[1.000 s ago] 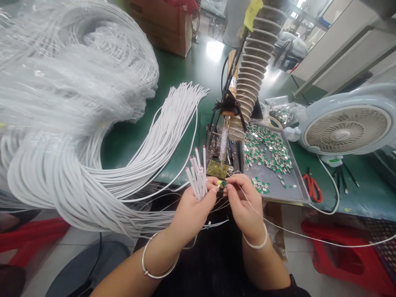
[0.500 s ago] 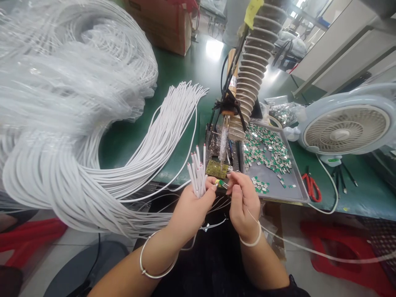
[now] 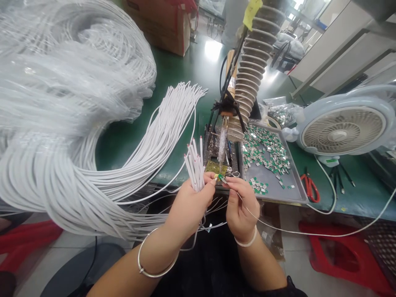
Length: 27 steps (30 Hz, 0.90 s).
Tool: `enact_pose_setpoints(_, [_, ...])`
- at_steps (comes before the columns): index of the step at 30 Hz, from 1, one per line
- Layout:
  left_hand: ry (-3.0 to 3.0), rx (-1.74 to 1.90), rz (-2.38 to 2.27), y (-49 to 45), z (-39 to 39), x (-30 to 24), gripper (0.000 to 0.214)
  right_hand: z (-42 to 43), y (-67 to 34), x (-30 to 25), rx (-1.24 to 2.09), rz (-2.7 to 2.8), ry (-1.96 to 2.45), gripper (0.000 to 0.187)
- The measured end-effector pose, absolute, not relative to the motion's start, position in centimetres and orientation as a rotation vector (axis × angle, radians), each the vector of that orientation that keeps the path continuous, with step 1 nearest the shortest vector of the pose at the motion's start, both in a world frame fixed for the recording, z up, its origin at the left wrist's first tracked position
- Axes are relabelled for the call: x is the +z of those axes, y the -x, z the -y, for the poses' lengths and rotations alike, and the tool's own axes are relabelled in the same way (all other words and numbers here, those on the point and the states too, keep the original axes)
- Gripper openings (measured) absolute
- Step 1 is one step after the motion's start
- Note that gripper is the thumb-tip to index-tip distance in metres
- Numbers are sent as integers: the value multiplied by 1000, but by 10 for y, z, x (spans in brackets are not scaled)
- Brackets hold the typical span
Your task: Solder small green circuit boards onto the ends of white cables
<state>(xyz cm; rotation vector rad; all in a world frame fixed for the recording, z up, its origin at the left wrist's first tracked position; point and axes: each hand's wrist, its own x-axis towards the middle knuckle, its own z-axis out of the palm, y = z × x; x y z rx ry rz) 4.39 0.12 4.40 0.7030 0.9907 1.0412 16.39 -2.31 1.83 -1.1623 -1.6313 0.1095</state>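
Head view, left hand (image 3: 192, 206) closed around cables (image 3: 195, 169), thumb and finger pinched at board (image 3: 220, 177), right hand (image 3: 243, 202) with fingertips closed on wire (image 3: 297, 232) beside it, board at near edge of bench (image 3: 123, 142), below iron (image 3: 222, 144).

Black clothing (image 3: 213, 268) is worn with a thin silver left-wrist bangle (image 3: 141, 270) and white right-wrist band (image 3: 248, 244).

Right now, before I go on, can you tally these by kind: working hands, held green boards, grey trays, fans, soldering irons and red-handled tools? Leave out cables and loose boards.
Hands: 2, left hand and right hand
Held green board: 1
Grey tray: 1
Fan: 1
Soldering iron: 1
Red-handled tool: 1
Total: 7
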Motion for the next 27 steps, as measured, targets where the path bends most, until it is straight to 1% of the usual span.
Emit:
enact_pose_setpoints(6, [-685,1049,-954,-43,-2,46,5,21,-162,22,75,1665,1163,27])
enact_pose_setpoints(12, [-692,1086,-938,-44,-4,49,14,18,-162,25,46,1670,1158,27])
enact_pose_setpoints(27, [-673,1095,-900,-44,-5,54,15,14,-161,30,-45,1674,1108,25])
